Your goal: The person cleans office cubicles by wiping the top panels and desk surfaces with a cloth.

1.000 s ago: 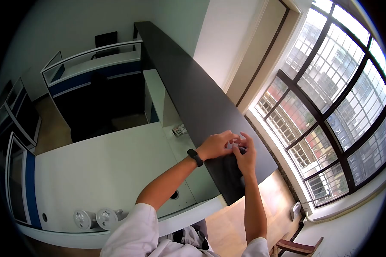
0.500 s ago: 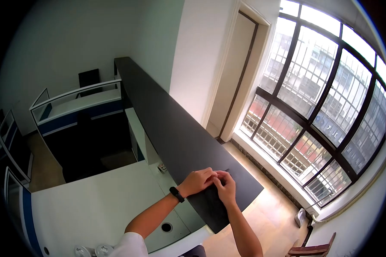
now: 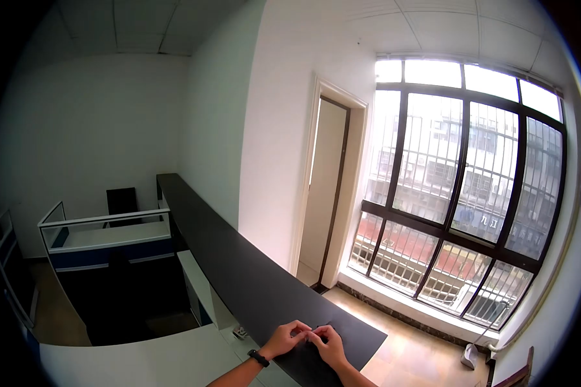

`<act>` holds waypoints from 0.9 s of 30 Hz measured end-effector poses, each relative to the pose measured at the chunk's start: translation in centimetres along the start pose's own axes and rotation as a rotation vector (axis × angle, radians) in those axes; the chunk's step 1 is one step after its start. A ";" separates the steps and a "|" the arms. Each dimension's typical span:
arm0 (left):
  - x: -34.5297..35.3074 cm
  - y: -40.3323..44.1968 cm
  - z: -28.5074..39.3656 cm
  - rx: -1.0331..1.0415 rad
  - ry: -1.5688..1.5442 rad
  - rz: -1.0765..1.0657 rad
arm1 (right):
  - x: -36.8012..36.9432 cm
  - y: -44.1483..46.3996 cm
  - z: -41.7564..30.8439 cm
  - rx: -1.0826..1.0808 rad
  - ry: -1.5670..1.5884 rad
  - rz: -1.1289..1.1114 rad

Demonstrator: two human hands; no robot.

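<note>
My left hand [image 3: 286, 339], with a dark band on its wrist, and my right hand [image 3: 330, 346] meet over the near end of the dark counter top [image 3: 239, 271]. The fingertips of both are pinched together and touch each other. Whatever lies between them is too small to make out. Beside my left wrist, a small light-coloured item [image 3: 239, 333] sits on the lower level next to the counter.
A white desk surface [image 3: 122, 361] spreads below the counter on the left, with office partitions [image 3: 110, 258] behind it. A doorway [image 3: 326, 193] and large barred windows [image 3: 458, 187] stand to the right. A long-handled dustpan [image 3: 469, 356] rests on the floor.
The view has tilted upward and levelled, so the hands and counter appear lower and more ceiling shows. My fingers stay pinched together over the counter.
</note>
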State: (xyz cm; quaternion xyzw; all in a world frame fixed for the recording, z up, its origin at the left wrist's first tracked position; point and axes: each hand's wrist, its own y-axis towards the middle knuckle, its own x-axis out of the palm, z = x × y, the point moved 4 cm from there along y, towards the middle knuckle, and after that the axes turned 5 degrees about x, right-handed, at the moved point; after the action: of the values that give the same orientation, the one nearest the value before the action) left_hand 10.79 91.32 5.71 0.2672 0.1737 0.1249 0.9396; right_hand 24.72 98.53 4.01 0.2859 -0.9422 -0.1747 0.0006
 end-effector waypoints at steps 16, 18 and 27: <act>-0.9 -0.8 -1.0 -0.178 -0.262 -0.066 | 0.6 -0.7 -1.8 -0.011 -0.102 0.009; -0.7 -0.5 -1.1 -0.179 -0.293 -0.070 | 0.4 -0.3 -2.4 0.006 -0.139 0.003; -1.1 -0.8 -0.8 -0.264 -0.277 -0.092 | 0.5 -0.5 -2.9 -0.092 -0.257 -0.022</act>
State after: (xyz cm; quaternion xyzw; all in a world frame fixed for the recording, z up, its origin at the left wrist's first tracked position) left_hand 9.60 90.73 4.91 0.1480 0.0371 0.0657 0.9861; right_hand 24.82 96.91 6.54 0.2710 -0.9224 -0.2528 -0.1089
